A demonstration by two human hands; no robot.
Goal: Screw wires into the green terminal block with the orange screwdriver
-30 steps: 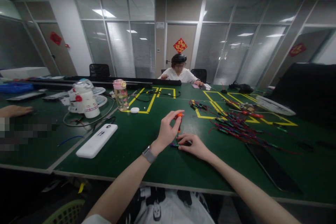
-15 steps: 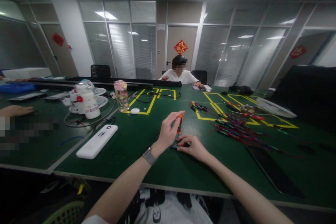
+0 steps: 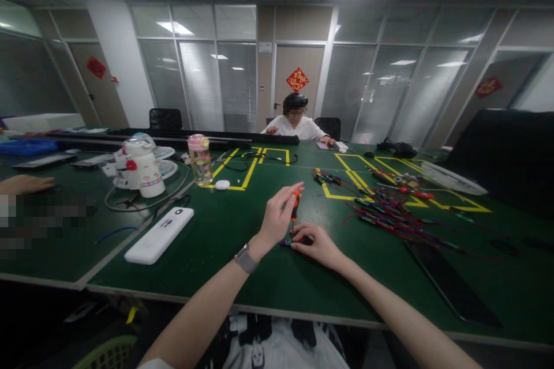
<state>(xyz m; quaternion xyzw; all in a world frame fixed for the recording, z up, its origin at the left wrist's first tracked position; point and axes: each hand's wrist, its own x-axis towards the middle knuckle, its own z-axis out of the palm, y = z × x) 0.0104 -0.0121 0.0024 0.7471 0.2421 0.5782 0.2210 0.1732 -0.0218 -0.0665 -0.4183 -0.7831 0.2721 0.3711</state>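
Observation:
My left hand point(image 3: 277, 217) grips a small screwdriver point(image 3: 295, 205) with an orange and black handle, held upright with its tip pointing down. A watch sits on that wrist. My right hand point(image 3: 315, 243) lies on the green table point(image 3: 242, 277) with its fingers pressed on a small dark part with coloured wires point(image 3: 289, 241), right under the screwdriver tip. The part is mostly hidden by the fingers.
A heap of red and blue wired parts point(image 3: 389, 210) lies to the right, by yellow tape outlines. A white flat device point(image 3: 159, 234), a pink-lidded bottle point(image 3: 199, 159) and a white fan point(image 3: 141, 166) stand left. A person point(image 3: 296, 121) sits across; another person's hand point(image 3: 23, 184) rests far left.
The left hand's fingers have shifted on the screwdriver handle, which sits slightly lower. The right hand stays on the small part. The view has tilted a little.

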